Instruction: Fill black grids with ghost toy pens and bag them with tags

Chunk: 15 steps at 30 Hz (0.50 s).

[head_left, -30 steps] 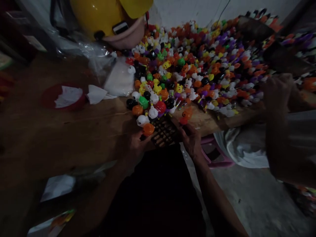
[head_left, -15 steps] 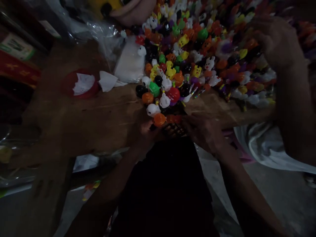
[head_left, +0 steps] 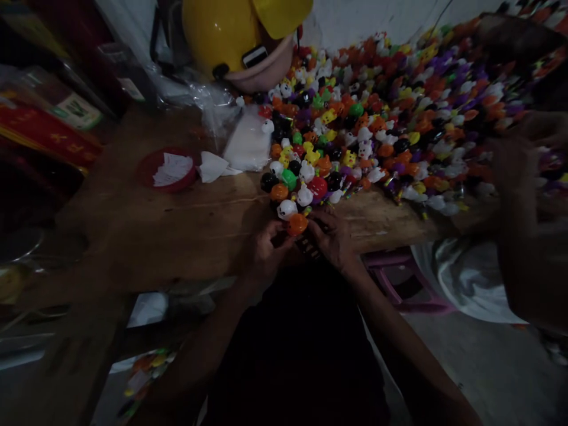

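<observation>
Low in front of me, at the table's near edge, my left hand (head_left: 267, 248) is closed on a small orange pumpkin-like toy (head_left: 297, 224). My right hand (head_left: 332, 236) sits close on the other side, fingers bent and pinched next to the toy; what they hold is too dark to make out. A white toy head (head_left: 287, 209) is just behind the orange one. Beyond it cluster a green toy head (head_left: 289, 179), a red one (head_left: 318, 187) and several others. Under my right fingers lies a dark slatted basket (head_left: 309, 247), mostly hidden.
A large heap of colourful toys (head_left: 399, 124) covers the back and right. On the wooden table (head_left: 177, 231) stand a red bowl (head_left: 146, 171) with paper slips, clear plastic bags (head_left: 248, 142) and a yellow helmet (head_left: 222, 35). A co-worker's arm (head_left: 515, 195) reaches in at right, above a pink stool (head_left: 399, 278).
The view has tilted up, showing more of the helmet and heap. My right hand has come left, close to the orange toy; the second orange piece by it no longer shows. The co-worker's hand shifted right.
</observation>
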Available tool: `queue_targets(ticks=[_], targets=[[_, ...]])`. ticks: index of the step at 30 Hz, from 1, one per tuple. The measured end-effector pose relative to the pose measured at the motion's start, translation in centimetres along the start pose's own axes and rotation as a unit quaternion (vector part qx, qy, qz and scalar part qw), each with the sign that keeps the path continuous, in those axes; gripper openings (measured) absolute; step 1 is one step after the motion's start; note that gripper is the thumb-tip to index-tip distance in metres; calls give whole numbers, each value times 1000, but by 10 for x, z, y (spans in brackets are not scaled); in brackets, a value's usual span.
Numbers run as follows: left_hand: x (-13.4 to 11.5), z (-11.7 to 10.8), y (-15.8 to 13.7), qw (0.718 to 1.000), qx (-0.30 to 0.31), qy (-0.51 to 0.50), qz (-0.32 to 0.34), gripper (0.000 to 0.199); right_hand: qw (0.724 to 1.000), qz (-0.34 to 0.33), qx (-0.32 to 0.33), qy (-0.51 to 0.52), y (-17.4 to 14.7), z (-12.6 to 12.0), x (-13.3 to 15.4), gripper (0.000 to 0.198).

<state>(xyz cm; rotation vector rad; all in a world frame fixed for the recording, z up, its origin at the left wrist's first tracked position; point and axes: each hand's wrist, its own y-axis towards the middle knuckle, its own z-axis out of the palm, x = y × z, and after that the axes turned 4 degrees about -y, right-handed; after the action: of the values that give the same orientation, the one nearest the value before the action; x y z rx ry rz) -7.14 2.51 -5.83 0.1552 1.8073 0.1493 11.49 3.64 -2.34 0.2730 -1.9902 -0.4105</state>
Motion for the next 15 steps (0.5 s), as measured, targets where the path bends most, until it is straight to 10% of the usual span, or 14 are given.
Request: queue_targets(ticks=[4, 7, 12, 15], targets=[[-30, -24, 3, 971, -111, 84, 194, 14, 1000, -11, -5, -5, -4, 3, -2, 32], [-54, -28, 23, 926, -46, 187, 323, 38, 1000, -17, -1, 9, -5, 8, -4, 35], [-61, 2, 46, 911, 10, 216, 352, 24, 998, -22, 51, 27, -5, -3, -9, 38], [-57, 12, 42, 920, -4, 205, 334, 17, 995, 50, -50, -75, 6, -39, -25, 37]])
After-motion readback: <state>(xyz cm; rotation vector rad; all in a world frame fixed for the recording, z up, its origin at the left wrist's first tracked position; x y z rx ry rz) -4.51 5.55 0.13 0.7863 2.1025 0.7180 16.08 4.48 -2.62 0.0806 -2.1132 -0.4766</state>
